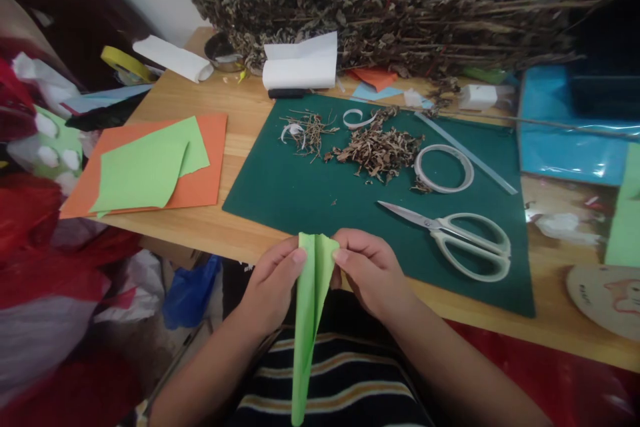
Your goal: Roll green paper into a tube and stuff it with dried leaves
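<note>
Between my two hands hangs a folded green sheet of paper (306, 320), narrow and tapering downward over my lap. My left hand (274, 280) pinches its upper left edge. On the upper right edge, the thumb and fingers of my right hand (373, 273) are closed. The paper's top gapes a little between them. Just beyond lies a dark green cutting mat (280, 187). On the mat are scissors (465, 243) with pale handles, a roll of tape (444, 169), a heap of dried leaves (380, 150) and a small pile of stems (313, 132).
Green paper sheets (140, 167) lie on orange paper (213, 147) at the left. Bundled dried plants (310, 0) line the back, behind a white paper roll (300, 70). A blue plastic packet (565, 147) and a round wooden piece (607, 297) are at the right.
</note>
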Available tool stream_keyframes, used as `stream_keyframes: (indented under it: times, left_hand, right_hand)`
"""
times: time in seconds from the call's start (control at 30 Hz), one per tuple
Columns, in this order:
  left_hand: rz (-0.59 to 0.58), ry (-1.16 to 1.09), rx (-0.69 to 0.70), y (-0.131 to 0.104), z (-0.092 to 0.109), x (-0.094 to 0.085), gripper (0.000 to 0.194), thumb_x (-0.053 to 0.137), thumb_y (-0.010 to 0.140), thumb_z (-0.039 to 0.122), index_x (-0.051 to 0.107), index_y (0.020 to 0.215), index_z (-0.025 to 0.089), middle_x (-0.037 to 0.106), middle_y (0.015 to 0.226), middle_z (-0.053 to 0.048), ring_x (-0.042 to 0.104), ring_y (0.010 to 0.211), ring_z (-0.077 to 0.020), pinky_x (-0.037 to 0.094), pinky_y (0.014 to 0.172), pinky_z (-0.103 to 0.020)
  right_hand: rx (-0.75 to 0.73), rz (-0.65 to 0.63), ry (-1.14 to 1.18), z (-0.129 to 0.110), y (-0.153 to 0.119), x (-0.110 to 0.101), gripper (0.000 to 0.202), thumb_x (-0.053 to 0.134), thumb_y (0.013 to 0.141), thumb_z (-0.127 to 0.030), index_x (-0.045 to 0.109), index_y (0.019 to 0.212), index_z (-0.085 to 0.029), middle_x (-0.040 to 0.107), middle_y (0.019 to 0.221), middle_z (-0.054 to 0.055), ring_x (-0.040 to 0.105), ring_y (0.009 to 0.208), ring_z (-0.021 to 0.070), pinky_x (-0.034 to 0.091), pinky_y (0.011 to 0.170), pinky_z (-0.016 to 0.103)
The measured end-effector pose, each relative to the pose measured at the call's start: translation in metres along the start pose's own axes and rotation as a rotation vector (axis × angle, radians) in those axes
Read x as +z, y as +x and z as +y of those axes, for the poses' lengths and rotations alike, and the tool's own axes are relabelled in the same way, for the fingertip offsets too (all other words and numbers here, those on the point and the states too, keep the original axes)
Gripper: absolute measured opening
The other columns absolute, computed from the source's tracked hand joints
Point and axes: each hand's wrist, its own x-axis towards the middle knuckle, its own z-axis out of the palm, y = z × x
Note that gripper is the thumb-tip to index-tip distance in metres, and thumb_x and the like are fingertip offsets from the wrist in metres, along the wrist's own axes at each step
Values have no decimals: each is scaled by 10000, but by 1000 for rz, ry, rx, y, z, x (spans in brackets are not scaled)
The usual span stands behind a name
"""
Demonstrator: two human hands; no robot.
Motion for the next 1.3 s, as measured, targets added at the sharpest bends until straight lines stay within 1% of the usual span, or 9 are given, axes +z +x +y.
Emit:
stream_keyframes:
  times: [0.1, 0.23, 0.37, 0.5, 0.7, 0.87, 1.07, 1.2, 1.3]
  left_hand:
    - [33, 52, 31, 0, -2, 1, 300, 427, 794, 412, 539, 707, 148, 501, 505, 13, 431, 424, -95, 346, 402, -221]
    - [136, 406, 200, 0, -1, 2, 274, 416, 806, 380, 515, 687, 154, 488, 557, 14, 436, 499, -95, 362, 474, -222]
    - [236, 631, 288, 1, 3, 1, 258, 407, 811, 352, 487, 659, 159, 438, 524, 33, 398, 473, -83, 324, 454, -213]
    - [310, 677, 296, 2, 3, -1, 249, 389, 824, 325, 485, 661, 163, 418, 506, 43, 377, 454, -77, 307, 437, -204]
    - [184, 697, 318, 2, -3, -7, 277, 384, 808, 410, 495, 864, 162, 510, 622, 14, 464, 532, -107, 352, 485, -221]
    - [130, 946, 217, 3, 1, -10, 254, 426, 788, 354, 412, 611, 174, 417, 519, 42, 400, 480, -92, 293, 454, -216]
    - [120, 624, 138, 4, 0, -13, 262, 399, 805, 299, 424, 582, 164, 381, 510, 45, 349, 459, -74, 288, 431, -203]
    - [53, 232, 22, 6, -5, -17, 217, 441, 784, 328, 515, 689, 148, 452, 545, 25, 378, 449, -74, 304, 400, -197]
    - [31, 121, 65, 8, -7, -16, 175, 486, 761, 319, 535, 762, 151, 496, 601, 11, 424, 487, -81, 348, 429, -198]
  right_hand:
    - [29, 23, 21, 5, 0, -3, 164, 434, 692, -249, 458, 546, -181, 448, 456, -44, 415, 424, 67, 352, 425, 203]
    - [-115, 45, -337, 2, -5, -3, 184, 422, 716, -257, 434, 548, -182, 420, 505, -37, 391, 483, 80, 337, 466, 219]
    - [-92, -159, -759, 1, -11, -1, 199, 487, 732, -342, 505, 642, -166, 505, 579, -11, 419, 519, 93, 311, 477, 222]
    - [-7, -287, -893, 7, -14, 1, 271, 437, 798, -342, 487, 600, -164, 504, 552, -13, 425, 506, 86, 290, 474, 209]
    - [-124, -159, -978, 13, -14, -1, 303, 374, 835, -268, 456, 562, -166, 500, 540, -8, 428, 509, 87, 296, 499, 214]
    - [-246, -41, -1015, 13, -13, -1, 301, 390, 795, -215, 345, 499, -179, 400, 480, -32, 352, 463, 74, 253, 461, 211]
    - [-261, -7, -900, 11, -11, -3, 299, 407, 737, -167, 237, 492, -186, 269, 456, -58, 271, 434, 60, 209, 430, 206]
    - [-162, -4, -692, 9, -12, -4, 283, 403, 737, -196, 270, 486, -189, 273, 461, -62, 271, 430, 57, 221, 406, 190]
    - [-100, 10, -550, 8, -13, -3, 262, 415, 731, -223, 306, 494, -192, 292, 470, -63, 270, 433, 58, 236, 399, 189]
